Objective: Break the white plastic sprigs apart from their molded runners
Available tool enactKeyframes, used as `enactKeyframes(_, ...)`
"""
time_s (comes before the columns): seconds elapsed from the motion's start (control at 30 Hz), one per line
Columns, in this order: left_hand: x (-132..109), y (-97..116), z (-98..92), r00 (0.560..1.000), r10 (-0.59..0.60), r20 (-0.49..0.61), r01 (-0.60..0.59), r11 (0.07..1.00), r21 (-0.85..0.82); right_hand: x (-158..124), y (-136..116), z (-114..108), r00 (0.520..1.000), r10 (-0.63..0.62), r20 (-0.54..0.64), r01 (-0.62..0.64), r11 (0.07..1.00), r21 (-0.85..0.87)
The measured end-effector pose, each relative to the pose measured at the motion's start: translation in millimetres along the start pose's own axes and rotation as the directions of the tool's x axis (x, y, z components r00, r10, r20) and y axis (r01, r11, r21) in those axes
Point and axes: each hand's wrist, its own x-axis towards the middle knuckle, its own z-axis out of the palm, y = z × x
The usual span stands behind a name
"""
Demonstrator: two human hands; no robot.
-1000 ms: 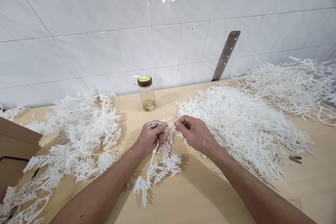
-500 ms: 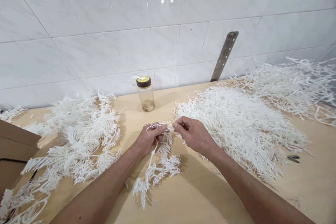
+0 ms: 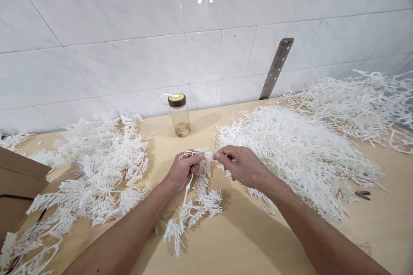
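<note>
My left hand (image 3: 184,168) is closed on a white branching plastic stem (image 3: 187,195), pinched between thumb and fingers. Its feathery sprigs hang below the hand and spread over the table. My right hand (image 3: 238,162) pinches at the near end of the same piece, just right of the left thumb; the small part between its fingertips is mostly hidden. Right beside this hand lies a broad heap of loose white sprigs (image 3: 290,150). A pile of white branched stems (image 3: 100,167) lies to the left of my left hand.
A clear bottle (image 3: 180,122) with a dark and yellow lid stands near the tiled wall. More white branches (image 3: 361,103) lie at the far right. A small dark tool (image 3: 362,195) rests by the heap. A cardboard box (image 3: 22,184) occupies the left edge; a metal bracket (image 3: 276,68) leans upright behind.
My right hand has shifted slightly right and down, its fingertips still pinched near the stem's end. My left hand keeps its hold almost unmoved.
</note>
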Motion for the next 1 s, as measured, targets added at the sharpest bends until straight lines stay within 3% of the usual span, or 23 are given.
enactKeyframes(0.1,-0.4,2.0,3.1,1.0,0.02,-0.013,-0.021,1.0,-0.02,-0.3,0.5,-1.0,0.979,-0.027,-0.205,0.023,1.0,-0.02)
enactKeyframes(0.17,-1.6,3.3,5.8,0.999,0.02,-0.026,-0.021,1.0,-0.009,-0.6,0.5,1.1,0.959,-0.073,-0.274,0.071,0.997,-0.017)
enactKeyframes(0.4,-5.5,7.2,11.9,0.996,0.019,-0.088,-0.014,0.998,0.054,-1.1,3.2,12.7,0.945,-0.274,-0.18,0.269,0.962,-0.052)
enactKeyframes(1.0,-2.4,1.9,6.4,0.999,-0.035,0.039,0.038,0.996,-0.08,-2.6,1.4,17.5,0.965,-0.23,-0.126,0.216,0.97,-0.115)
